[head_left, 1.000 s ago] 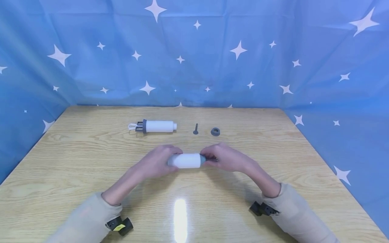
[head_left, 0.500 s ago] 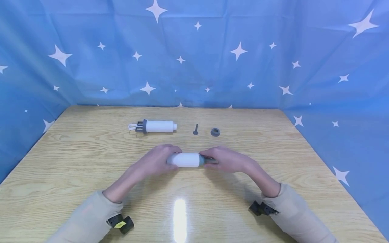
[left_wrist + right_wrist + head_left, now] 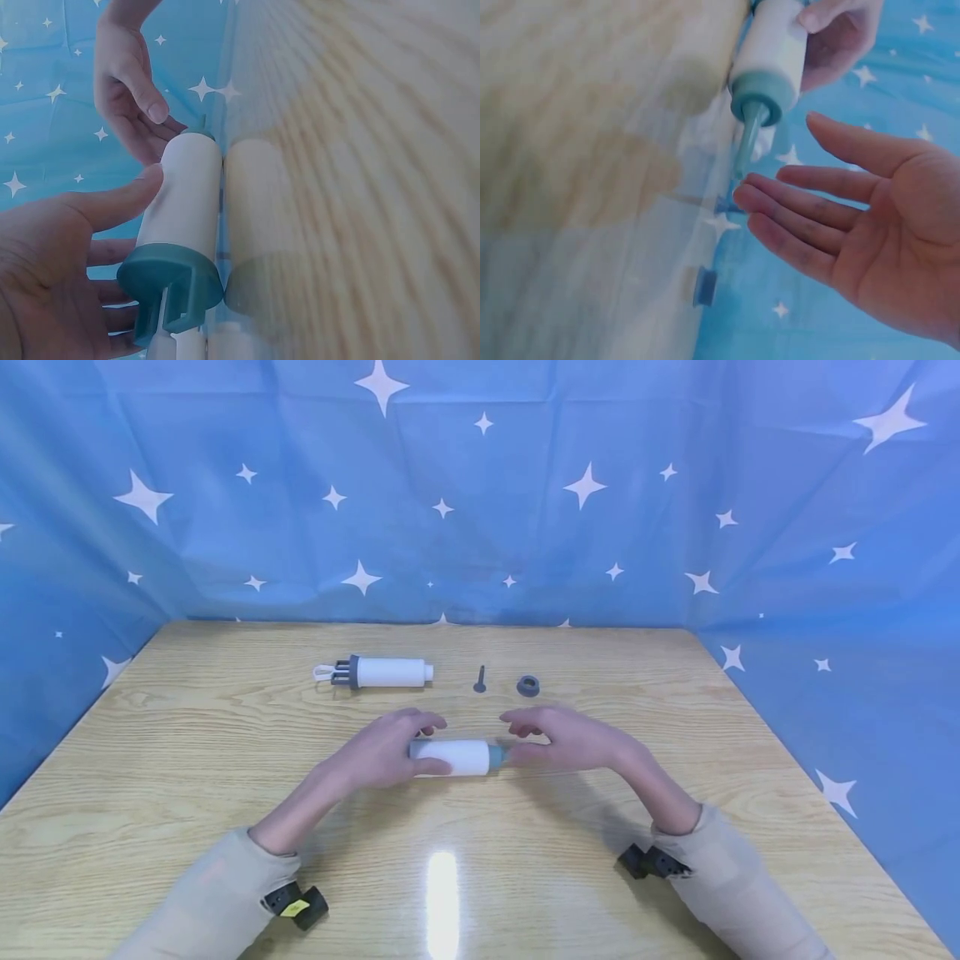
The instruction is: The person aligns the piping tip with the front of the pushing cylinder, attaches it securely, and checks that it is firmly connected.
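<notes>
A white icing syringe [image 3: 459, 757] with teal ends lies on its side on the wooden table, between the two hands. My left hand [image 3: 382, 752] is spread beside its rear end; its thumb [image 3: 127, 199] is at the white barrel, and whether it touches is unclear. The teal flange [image 3: 171, 277] and a pale rod show at that end in the left wrist view. My right hand [image 3: 573, 739] is at the nozzle end, fingers loose and extended, holding nothing. In the right wrist view the slim teal nozzle [image 3: 750, 142] points toward those fingertips, free of any grip.
Farther back on the table [image 3: 637, 693] lie a second white syringe [image 3: 392, 672] with a dark flange and white loop handle, a small dark nozzle [image 3: 481, 680] and a dark ring-shaped cap [image 3: 528, 686]. A blue star-patterned curtain [image 3: 480, 527] hangs behind.
Both hands have loosened from the syringe. The right fingers have come off the nozzle and lifted, and the left fingers have opened away from the barrel. The syringe has stayed almost in place.
</notes>
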Available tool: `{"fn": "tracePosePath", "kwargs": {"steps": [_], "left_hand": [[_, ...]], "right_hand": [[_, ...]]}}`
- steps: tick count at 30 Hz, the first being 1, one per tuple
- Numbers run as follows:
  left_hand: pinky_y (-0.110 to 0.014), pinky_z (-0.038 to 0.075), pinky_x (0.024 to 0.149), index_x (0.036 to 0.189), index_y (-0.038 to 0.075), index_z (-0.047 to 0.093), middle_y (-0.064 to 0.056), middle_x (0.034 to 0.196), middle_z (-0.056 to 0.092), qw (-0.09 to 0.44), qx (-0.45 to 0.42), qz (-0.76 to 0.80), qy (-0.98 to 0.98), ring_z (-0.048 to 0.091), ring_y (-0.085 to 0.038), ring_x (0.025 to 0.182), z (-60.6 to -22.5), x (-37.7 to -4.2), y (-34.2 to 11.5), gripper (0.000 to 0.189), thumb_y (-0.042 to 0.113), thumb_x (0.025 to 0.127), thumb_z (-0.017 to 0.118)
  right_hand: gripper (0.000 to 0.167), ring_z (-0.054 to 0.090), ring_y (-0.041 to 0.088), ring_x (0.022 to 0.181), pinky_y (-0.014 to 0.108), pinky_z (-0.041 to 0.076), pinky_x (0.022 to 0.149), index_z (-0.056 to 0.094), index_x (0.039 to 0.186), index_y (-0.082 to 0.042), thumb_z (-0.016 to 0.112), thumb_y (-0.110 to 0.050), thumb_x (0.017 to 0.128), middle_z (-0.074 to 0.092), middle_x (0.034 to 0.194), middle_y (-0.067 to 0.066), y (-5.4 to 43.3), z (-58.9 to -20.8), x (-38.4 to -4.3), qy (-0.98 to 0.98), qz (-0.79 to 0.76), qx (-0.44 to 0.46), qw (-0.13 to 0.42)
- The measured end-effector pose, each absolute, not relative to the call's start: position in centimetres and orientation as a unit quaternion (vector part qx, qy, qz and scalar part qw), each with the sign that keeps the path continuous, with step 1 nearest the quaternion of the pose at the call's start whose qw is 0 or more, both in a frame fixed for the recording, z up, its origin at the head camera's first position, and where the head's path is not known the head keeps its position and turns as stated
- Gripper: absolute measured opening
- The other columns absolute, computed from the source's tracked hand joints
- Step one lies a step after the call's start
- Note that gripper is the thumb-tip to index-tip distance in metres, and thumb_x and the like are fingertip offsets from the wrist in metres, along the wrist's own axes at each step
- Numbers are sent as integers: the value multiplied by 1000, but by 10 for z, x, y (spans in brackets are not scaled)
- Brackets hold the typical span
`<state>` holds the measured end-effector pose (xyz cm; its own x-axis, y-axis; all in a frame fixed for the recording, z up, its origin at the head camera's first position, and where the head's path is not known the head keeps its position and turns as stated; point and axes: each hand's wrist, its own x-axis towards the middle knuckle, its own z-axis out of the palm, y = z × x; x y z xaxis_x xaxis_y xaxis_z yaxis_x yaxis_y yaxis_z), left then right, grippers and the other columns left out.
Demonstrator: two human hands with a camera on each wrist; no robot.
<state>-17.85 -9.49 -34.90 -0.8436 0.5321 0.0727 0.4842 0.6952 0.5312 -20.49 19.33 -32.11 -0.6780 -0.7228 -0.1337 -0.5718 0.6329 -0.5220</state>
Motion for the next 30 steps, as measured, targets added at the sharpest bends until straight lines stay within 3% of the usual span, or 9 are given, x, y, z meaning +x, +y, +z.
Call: {"fn": "tracePosePath", "kwargs": {"steps": [8,16,23,30], "left_hand": [[-48,51,96,138,-1,57,-20,129,63,56,272,329,903,60,-34,118,-344,-182,-91,51,33,101,64],[-46,51,95,137,-1,57,-19,125,64,34,267,372,888,60,-31,115,-340,-198,-87,47,31,103,60],[-43,52,92,134,-2,58,-16,118,66,8,251,401,881,62,-27,105,-338,-211,-80,43,26,102,62],[-41,52,91,135,-1,58,-15,118,65,6,230,416,880,62,-27,105,-338,-223,-72,42,25,102,61]], "right_hand": [[54,61,36,120,52,49,100,45,145,8,61,-21,102,59,136,25,210,-318,-220,900,-235,-341,139],[50,64,33,112,49,53,94,49,143,4,63,-18,100,67,121,20,228,-318,-238,913,-259,-297,107],[50,62,36,115,50,52,95,49,143,4,65,-14,99,61,131,25,236,-322,-251,911,-289,-275,104],[52,60,39,117,52,50,96,46,145,2,65,-13,99,57,134,28,240,-323,-265,909,-307,-259,111]]}}
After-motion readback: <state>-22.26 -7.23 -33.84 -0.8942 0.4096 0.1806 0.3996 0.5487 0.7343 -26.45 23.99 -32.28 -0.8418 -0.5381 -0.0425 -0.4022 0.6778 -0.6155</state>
